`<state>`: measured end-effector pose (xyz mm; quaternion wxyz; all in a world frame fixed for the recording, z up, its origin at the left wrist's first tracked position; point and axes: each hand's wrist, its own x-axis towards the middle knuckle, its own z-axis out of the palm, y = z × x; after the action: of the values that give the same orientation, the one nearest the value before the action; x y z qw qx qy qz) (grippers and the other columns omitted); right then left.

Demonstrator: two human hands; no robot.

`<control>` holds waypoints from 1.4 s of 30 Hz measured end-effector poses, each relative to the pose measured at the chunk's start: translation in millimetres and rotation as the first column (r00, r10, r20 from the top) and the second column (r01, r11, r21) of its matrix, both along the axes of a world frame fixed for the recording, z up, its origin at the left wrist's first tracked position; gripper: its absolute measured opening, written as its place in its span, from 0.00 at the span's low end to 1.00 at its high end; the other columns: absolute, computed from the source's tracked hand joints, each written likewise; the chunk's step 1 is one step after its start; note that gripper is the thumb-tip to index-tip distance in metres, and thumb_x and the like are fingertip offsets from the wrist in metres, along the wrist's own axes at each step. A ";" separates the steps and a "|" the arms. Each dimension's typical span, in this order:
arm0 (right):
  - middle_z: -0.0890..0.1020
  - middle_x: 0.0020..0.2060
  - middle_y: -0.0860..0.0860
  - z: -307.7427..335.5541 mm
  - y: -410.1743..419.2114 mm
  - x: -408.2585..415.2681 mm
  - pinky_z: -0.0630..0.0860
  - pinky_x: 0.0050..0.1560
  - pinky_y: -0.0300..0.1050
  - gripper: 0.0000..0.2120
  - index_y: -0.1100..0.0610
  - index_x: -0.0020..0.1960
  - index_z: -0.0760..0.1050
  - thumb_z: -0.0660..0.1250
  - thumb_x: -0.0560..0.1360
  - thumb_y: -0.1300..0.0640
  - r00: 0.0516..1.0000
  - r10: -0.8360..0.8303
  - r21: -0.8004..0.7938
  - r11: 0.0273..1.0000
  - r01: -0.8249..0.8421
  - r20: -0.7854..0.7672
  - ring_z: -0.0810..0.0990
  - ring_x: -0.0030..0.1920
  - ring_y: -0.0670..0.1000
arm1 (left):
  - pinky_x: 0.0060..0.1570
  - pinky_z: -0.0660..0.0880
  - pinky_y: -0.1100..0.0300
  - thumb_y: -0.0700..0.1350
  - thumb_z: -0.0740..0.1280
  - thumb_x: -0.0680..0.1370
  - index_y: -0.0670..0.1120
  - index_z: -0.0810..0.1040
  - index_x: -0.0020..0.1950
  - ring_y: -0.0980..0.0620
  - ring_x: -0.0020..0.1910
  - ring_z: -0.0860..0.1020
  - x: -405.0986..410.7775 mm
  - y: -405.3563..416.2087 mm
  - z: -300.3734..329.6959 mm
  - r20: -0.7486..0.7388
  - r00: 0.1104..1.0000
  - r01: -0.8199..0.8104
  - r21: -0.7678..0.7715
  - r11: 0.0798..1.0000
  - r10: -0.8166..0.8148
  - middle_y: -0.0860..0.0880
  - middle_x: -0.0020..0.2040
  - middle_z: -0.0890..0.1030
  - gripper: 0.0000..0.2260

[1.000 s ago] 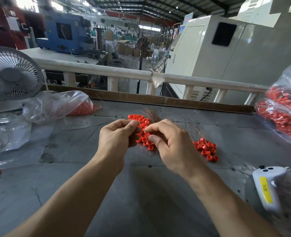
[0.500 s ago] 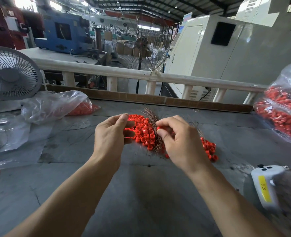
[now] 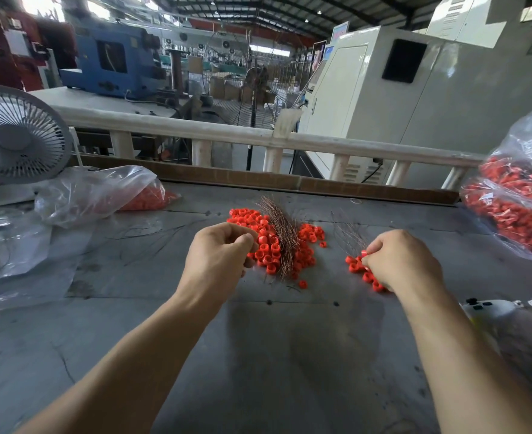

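On the desk [image 3: 258, 355], my right hand [image 3: 402, 261] pinches a red cap [image 3: 364, 254] above a small cap heap [image 3: 356, 268], while my left hand [image 3: 219, 255], fingers curled on I cannot tell what, touches the big cap pile [image 3: 266, 247] to its right, topped by copper wires [image 3: 285, 234].

Only hands and forearms of the person show. The left hand [image 3: 219, 255] and the right hand [image 3: 402, 261] are both uncovered, with rounded knuckles and the backs of the hands in plain sight. The left forearm [image 3: 139, 349] is bare from the wrist to the bottom edge of the view, and so is the right forearm [image 3: 452, 355]. Both forearms are slender and smooth. The wide-angle lens makes them look broader close to the camera. The fingernails are too small to make out.
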<state>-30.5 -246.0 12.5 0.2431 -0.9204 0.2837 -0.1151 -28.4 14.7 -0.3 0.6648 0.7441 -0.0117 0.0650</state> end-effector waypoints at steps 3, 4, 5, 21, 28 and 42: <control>0.83 0.24 0.47 2.4 3.0 -1.7 0.85 0.42 0.51 0.05 0.53 0.39 0.81 0.72 0.73 0.56 1.000 0.030 -0.140 0.990 -0.028 0.010 0.84 0.25 0.52 | 0.42 0.81 0.51 0.40 0.67 0.79 0.50 0.85 0.43 0.52 0.36 0.83 3.4 0.3 -5.4 0.003 1.000 -0.020 0.097 0.995 0.020 0.49 0.38 0.86 0.09; 0.84 0.27 0.48 3.5 6.5 -2.6 0.85 0.43 0.51 0.02 0.52 0.41 0.82 0.72 0.73 0.55 0.996 0.065 -0.150 0.987 -0.056 0.056 0.85 0.29 0.52 | 0.44 0.81 0.49 0.41 0.68 0.79 0.51 0.85 0.43 0.50 0.38 0.83 4.5 0.2 -7.1 -0.001 1.000 -0.023 0.125 0.992 0.023 0.50 0.37 0.86 0.08; 0.85 0.31 0.48 4.1 10.9 -2.9 0.84 0.45 0.53 0.01 0.51 0.44 0.82 0.72 0.74 0.55 0.986 0.116 -0.124 0.987 -0.102 0.116 0.86 0.35 0.54 | 0.44 0.81 0.49 0.42 0.68 0.78 0.52 0.85 0.42 0.49 0.39 0.84 5.4 0.1 -9.0 0.000 1.000 -0.025 0.155 0.988 0.026 0.52 0.36 0.85 0.08; 0.83 0.39 0.41 -10.1 61.5 -6.2 0.79 0.50 0.45 0.02 0.48 0.45 0.84 0.75 0.76 0.53 0.780 0.602 -0.139 0.798 -0.586 0.168 0.80 0.42 0.41 | 0.44 0.74 0.57 0.54 0.71 0.74 0.54 0.82 0.48 0.53 0.47 0.78 -13.1 -21.2 -17.9 0.179 0.972 -0.040 0.760 0.649 -0.150 0.57 0.43 0.79 0.06; 0.80 0.45 0.43 -5.4 65.4 -8.6 0.76 0.50 0.43 0.08 0.46 0.50 0.85 0.77 0.75 0.59 0.652 0.716 -0.122 0.691 -0.712 0.249 0.78 0.44 0.44 | 0.40 0.74 0.55 0.54 0.67 0.74 0.53 0.76 0.41 0.54 0.40 0.76 -17.7 -20.2 -7.8 0.245 0.965 -0.110 0.689 0.716 -0.088 0.55 0.38 0.79 0.07; 0.87 0.44 0.50 10.5 73.0 -16.6 0.82 0.35 0.41 0.05 0.48 0.51 0.80 0.67 0.82 0.58 0.409 0.298 0.087 0.708 -0.701 0.862 0.88 0.46 0.50 | 0.59 0.74 0.52 0.45 0.64 0.81 0.54 0.84 0.57 0.50 0.57 0.79 1.1 -1.7 -12.0 0.233 0.972 -0.160 0.586 0.795 0.023 0.55 0.55 0.84 0.11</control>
<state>-47.1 -173.0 23.0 0.5659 -0.7258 -0.1376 -0.3660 -27.3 13.0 -12.2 0.3857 0.9044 -0.0670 0.1700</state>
